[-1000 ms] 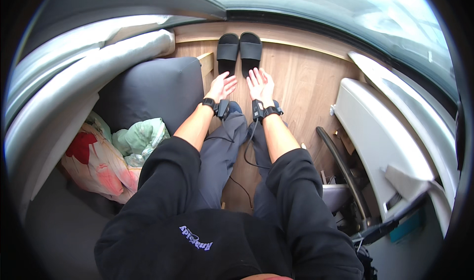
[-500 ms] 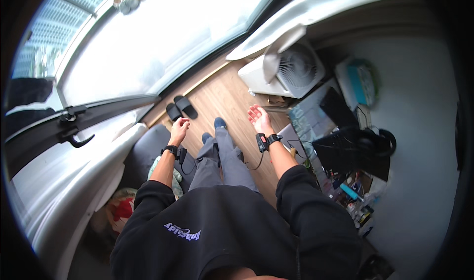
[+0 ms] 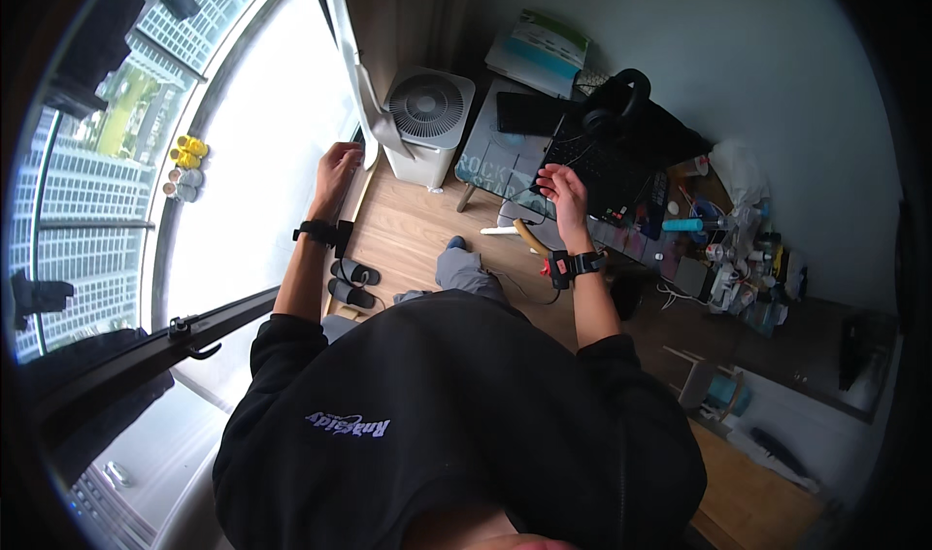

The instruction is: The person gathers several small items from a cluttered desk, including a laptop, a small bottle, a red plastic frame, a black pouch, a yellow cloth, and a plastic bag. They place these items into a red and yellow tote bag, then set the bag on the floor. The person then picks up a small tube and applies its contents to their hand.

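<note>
My left hand [image 3: 338, 169] hangs in the air by the bright glass door, its fingers loosely bent and nothing seen in them. Just beyond its fingertips is the lower end of a pale curtain [image 3: 383, 133], and I cannot tell whether they touch. My right hand [image 3: 566, 196] is raised in front of the desk's near edge, fingers slightly curled and apart, with no object in it. Behind that hand lies a black laptop [image 3: 607, 176] with headphones [image 3: 621, 99] on it. Each wrist wears a black strap with a small device and a cable.
A white air purifier [image 3: 427, 113] with a round top grille stands between curtain and desk. Black slippers [image 3: 354, 283] lie on the wooden floor [image 3: 408, 225]. A chair with a curved wooden arm [image 3: 529, 236] is near the desk. Clutter, including a blue cylinder [image 3: 682, 225], covers the desk's right part.
My view and body have turned to the right, so the desk now lies ahead. Both hands sit higher in the picture and farther apart. Neither has visibly taken hold of anything.
</note>
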